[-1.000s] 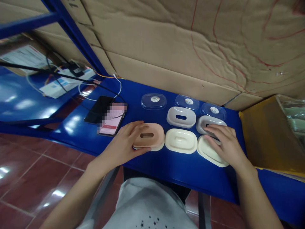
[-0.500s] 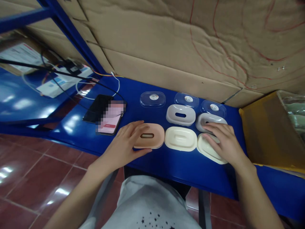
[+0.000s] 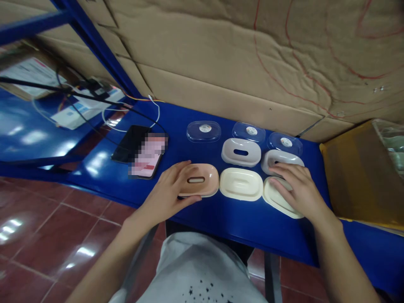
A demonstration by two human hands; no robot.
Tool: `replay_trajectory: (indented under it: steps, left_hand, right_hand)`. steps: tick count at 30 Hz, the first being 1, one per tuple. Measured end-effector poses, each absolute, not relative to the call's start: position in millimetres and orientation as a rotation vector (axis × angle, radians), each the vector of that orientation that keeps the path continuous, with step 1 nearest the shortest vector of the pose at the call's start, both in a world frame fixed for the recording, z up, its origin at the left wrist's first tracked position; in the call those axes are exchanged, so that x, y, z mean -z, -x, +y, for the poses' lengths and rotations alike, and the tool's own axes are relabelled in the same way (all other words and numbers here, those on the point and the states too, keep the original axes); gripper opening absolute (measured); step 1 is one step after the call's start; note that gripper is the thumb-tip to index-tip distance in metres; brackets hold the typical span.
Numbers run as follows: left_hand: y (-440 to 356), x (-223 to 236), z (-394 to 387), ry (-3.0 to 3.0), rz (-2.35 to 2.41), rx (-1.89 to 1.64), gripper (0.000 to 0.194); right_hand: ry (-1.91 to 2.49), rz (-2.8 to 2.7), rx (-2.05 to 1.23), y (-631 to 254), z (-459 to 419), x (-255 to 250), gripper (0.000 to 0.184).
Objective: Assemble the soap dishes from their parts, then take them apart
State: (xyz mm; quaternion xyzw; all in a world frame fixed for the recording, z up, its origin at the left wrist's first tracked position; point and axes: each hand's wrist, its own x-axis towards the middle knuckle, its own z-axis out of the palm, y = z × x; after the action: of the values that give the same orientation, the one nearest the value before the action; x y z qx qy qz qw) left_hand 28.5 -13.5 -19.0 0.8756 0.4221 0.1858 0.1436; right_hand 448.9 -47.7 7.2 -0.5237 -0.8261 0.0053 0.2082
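Note:
My left hand (image 3: 172, 187) grips the left side of a peach soap dish (image 3: 208, 179) with a slotted middle, thumb at its near edge. The peach dish sits on a pale base, mostly hidden. Beside it lies a cream base (image 3: 241, 191) with a raised oval centre. Another cream base (image 3: 277, 198), slightly turned, is partly under my right hand (image 3: 295, 183). That hand has its fingertips over the near rim of a white slotted soap dish (image 3: 285, 156), thumb in front of the rim. A second white slotted soap dish (image 3: 227, 155) stands behind the middle base.
Three clear plastic lids (image 3: 203, 136) with round stickers line the back. To the left lie a phone with a lit screen (image 3: 147, 162) and a dark phone (image 3: 126, 145), near cables. A cardboard box (image 3: 362, 176) stands at the right, and a cardboard wall (image 3: 221, 75) rises behind the blue table (image 3: 221, 227).
The peach soap dish has settled lower and flatter onto its pale base, and the base now shows through the slot. My right hand keeps its place at the white dish.

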Motion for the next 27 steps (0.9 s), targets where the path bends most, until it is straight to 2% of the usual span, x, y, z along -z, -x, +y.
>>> replay_trajectory:
  steps: [12, 27]
  left_hand:
    - [-40, 8, -19, -2.65, 1.259, -0.542, 0.059]
    - [-34, 18, -12, -2.588, 1.27, -0.477, 0.068]
  right_hand:
    - [1.431, -2.317, 0.006, -448, -49, -9, 0.029]
    - [1.435, -2.316, -0.004, -446, -51, -11, 0.03]
